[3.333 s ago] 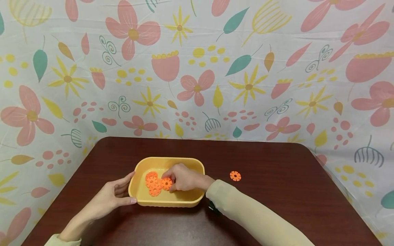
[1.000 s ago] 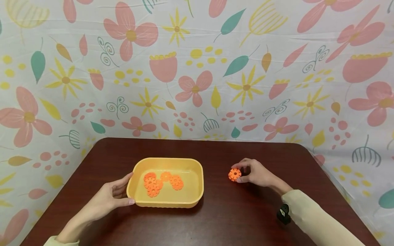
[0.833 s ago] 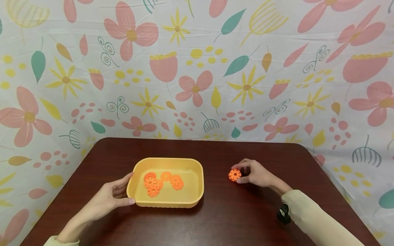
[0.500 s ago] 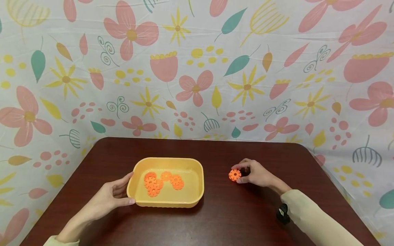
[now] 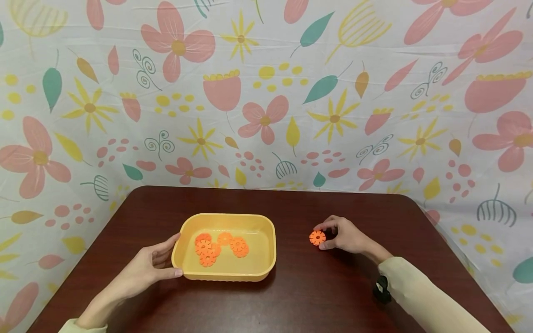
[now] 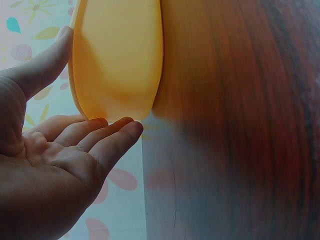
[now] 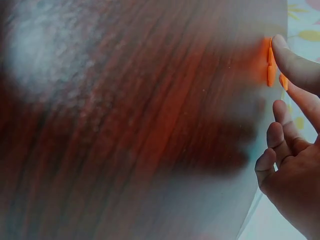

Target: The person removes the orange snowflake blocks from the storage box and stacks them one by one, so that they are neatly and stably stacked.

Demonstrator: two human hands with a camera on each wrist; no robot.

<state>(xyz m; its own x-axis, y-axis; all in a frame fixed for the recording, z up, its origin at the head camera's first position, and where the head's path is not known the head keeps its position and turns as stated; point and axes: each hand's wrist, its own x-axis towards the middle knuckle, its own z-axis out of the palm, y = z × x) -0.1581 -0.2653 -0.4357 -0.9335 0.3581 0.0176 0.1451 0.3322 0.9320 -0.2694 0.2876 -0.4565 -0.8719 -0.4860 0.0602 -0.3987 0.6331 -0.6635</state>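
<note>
In the head view my left hand (image 5: 143, 268) touches the left end of a yellow plastic basin (image 5: 229, 277), thumb at the near corner and fingers by the far one. The left wrist view has those fingers (image 6: 112, 145) nearly straight against the basin's end wall (image 6: 120, 60). Several orange notched snowflake discs (image 5: 208, 257) lie inside, some overlapping. To the right of the basin, my right hand (image 5: 350, 236) pinches an orange snowflake disc (image 5: 317, 238) between thumb and index finger, low over the table. Whether another disc lies under it I cannot tell.
A dark brown wooden table (image 5: 258, 305) carries everything. Behind and beside it hangs a white cloth (image 5: 266, 64) with printed flowers and leaves. A black wristband (image 5: 381, 289) sits below the right sleeve.
My right hand has left the basin for the disc on the right, then lowered very slightly. More discs now show in the basin. My left hand has stayed at the basin's end.
</note>
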